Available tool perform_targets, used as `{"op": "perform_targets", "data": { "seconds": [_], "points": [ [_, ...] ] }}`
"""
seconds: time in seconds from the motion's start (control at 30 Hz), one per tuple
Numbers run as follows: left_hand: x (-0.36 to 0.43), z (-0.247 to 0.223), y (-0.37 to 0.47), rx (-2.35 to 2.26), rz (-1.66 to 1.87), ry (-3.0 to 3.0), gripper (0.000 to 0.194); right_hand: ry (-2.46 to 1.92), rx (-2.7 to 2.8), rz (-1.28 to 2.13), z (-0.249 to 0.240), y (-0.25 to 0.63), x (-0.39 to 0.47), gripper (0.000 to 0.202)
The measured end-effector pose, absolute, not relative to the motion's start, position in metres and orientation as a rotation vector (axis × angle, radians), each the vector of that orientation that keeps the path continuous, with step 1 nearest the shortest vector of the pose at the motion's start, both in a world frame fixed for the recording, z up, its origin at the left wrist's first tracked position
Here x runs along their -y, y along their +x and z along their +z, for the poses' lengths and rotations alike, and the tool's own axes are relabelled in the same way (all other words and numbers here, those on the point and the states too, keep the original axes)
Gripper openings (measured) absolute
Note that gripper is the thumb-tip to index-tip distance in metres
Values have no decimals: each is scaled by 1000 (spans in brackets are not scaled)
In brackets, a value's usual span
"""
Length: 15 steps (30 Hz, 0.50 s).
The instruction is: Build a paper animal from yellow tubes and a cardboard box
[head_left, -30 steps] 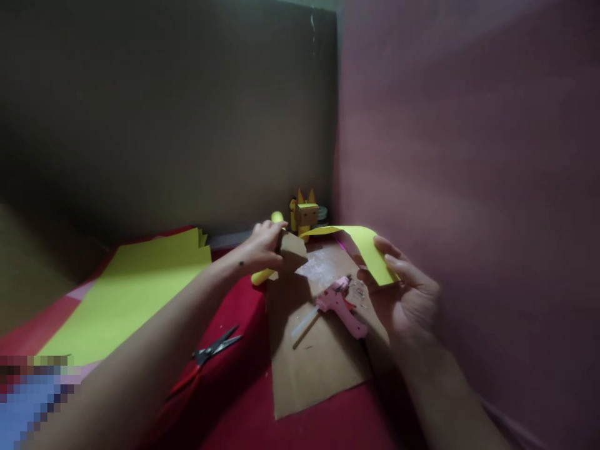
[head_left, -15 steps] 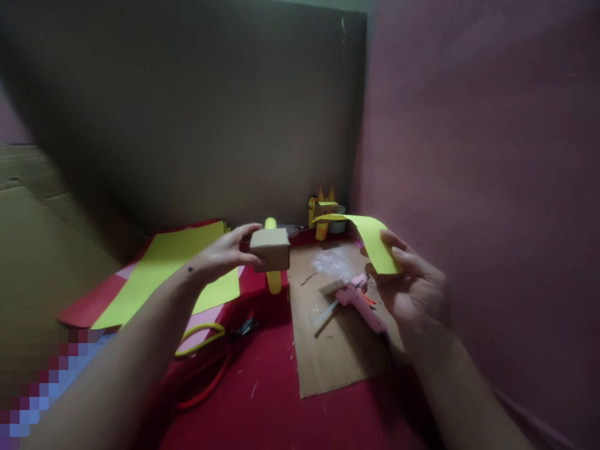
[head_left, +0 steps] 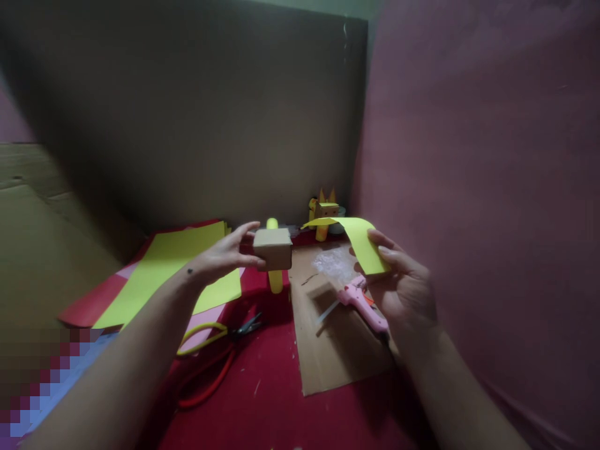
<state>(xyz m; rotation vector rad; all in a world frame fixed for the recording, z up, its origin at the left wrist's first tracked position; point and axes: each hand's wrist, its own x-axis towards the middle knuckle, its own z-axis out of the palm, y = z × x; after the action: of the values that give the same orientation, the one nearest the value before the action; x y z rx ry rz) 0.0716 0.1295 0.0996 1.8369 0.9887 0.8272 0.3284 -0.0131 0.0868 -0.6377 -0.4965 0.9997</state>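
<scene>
My left hand [head_left: 234,247] grips a small brown cardboard box [head_left: 272,249] by its left side, held above the table. A yellow paper tube [head_left: 275,282] shows above and below the box; whether it is joined to the box I cannot tell. My right hand [head_left: 405,275] pinches the near end of a yellow paper strip [head_left: 363,244], which curves over and points left towards the box, apart from it. Below the strip, a pink glue gun [head_left: 363,305] with a glue stick lies on a flat cardboard sheet [head_left: 323,369].
Scissors [head_left: 220,337] with one yellow and one red handle lie on the red table cover [head_left: 262,400]. Yellow paper sheets [head_left: 173,250] are stacked at left. Crumpled clear plastic [head_left: 335,262] and a yellow cardboard figure [head_left: 327,212] are farther back. A pink wall [head_left: 478,156] bounds the right.
My right hand has moved left with the yellow strip, bringing it nearer the box. The left hand and the box have shifted only slightly right.
</scene>
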Motion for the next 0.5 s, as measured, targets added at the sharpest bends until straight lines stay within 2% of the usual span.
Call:
{"op": "perform_targets", "data": {
  "seconds": [0.1, 0.17, 0.27, 0.3, 0.5],
  "points": [
    [-126, 103, 70, -1033, 859, 1890, 94, -613, 562, 979, 89, 325, 7, 22],
    [-120, 107, 69, -1084, 989, 1953, 85, -581, 621, 960, 94, 321, 1, 25],
    [-103, 118, 71, -1123, 1164, 1974, 49, -535, 728, 959, 105, 310, -11, 27],
    [-96, 123, 73, -1101, 1125, 1964, 38, -521, 760, 960, 109, 305, -16, 27],
    [-78, 151, 97, -634, 1146, 1621, 40, -461, 935, 1024, 126, 269, -45, 28]
  ]
}}
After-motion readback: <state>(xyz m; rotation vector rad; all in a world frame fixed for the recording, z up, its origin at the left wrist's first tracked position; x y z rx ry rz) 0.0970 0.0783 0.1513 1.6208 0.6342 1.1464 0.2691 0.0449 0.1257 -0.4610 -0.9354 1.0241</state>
